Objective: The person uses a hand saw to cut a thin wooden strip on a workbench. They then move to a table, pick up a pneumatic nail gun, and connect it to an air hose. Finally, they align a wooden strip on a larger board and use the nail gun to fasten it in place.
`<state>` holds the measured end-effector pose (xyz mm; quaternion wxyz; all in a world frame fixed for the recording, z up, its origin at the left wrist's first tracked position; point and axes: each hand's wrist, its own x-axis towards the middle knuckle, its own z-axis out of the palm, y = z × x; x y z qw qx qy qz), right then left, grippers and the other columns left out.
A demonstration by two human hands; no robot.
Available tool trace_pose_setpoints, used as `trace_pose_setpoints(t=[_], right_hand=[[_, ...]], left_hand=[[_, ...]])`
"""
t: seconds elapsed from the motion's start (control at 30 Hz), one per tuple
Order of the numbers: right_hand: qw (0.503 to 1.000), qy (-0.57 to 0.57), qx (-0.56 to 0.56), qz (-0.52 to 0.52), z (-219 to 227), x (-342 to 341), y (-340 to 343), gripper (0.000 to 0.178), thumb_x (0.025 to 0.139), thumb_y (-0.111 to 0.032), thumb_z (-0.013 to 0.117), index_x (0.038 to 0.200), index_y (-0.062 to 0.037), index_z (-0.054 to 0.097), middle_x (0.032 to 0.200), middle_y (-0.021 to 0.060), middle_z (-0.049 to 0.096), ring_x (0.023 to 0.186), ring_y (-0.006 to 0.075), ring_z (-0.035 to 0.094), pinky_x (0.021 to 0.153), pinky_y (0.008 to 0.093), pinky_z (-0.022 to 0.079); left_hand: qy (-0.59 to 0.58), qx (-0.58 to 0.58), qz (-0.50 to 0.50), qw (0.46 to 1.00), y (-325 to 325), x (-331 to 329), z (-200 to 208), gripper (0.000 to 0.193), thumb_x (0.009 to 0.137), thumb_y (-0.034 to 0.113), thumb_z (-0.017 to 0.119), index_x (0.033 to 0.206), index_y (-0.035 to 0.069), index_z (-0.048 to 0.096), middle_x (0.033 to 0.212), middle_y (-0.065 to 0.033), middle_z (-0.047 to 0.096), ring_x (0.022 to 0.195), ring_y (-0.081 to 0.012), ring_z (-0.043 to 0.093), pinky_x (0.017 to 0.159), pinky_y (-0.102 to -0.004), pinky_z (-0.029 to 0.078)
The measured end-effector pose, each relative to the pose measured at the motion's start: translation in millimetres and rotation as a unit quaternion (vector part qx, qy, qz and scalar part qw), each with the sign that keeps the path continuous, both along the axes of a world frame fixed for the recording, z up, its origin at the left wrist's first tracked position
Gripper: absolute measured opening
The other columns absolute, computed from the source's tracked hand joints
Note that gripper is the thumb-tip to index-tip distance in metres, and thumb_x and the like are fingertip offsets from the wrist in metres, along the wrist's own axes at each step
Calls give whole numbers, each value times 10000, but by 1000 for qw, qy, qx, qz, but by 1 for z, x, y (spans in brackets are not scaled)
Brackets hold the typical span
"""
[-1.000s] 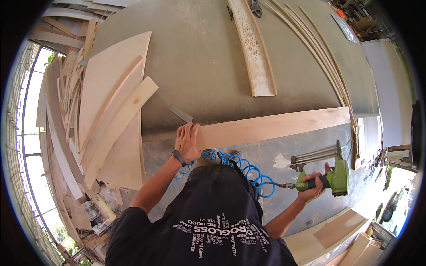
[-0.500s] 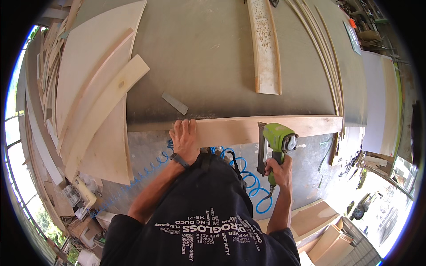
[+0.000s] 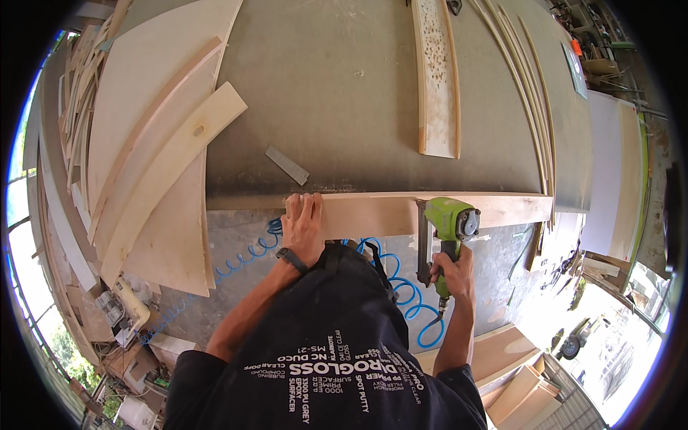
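A long pale wooden board [image 3: 369,216] lies along the near edge of the worktable, its front face toward me. My left hand [image 3: 302,228] is closed over the board's left end, fingers bent across its top edge. My right hand [image 3: 456,272] is wrapped round the handle of a green nail gun [image 3: 449,219]. The gun's dark nose meets the board's front face right of its middle, as far as I can see. From the base of the handle a coiled blue air hose [image 3: 407,313] runs left below the table edge. A short flat grey strip [image 3: 287,165] lies just beyond my left hand.
The grey tabletop [image 3: 322,93] holds curved plywood pieces [image 3: 165,165] at the left. A shallow wooden channel [image 3: 438,93] with small bits in it lies at the back. Thin wooden strips [image 3: 527,93] run along the right. Board offcuts [image 3: 519,401] stand below right.
The view has shifted slightly, so the tabletop things sit a little lower and farther right. Both hands keep their holds, with the nail gun still at much the same spot on the board.
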<state>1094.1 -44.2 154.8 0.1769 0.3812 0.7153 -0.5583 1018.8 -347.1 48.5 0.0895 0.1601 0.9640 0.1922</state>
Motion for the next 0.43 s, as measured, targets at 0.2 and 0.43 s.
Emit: trace_pose_setpoints(t=[0.2,0.43], right_hand=[[1000,-5,-5,4,2,-1,2,154,855,-79,631,856,71,595,603,98,603,456,162,585,423,301,469],[1000,-9,1,8,5,-5,-1,284,857,-92,634,1101,53,638,615,99,611,461,163,590,442,296,480]], left_hand=[[12,-6,-5,1000,0,0,-2,726,642,-17,702,1322,17,448,1224,-138,442,1210,-367,415,790,-502,502],[-9,-1,-1,1000,-1,2,-8,757,658,11,675,1372,9,423,1255,-144,451,1242,-379,416,886,-538,447]])
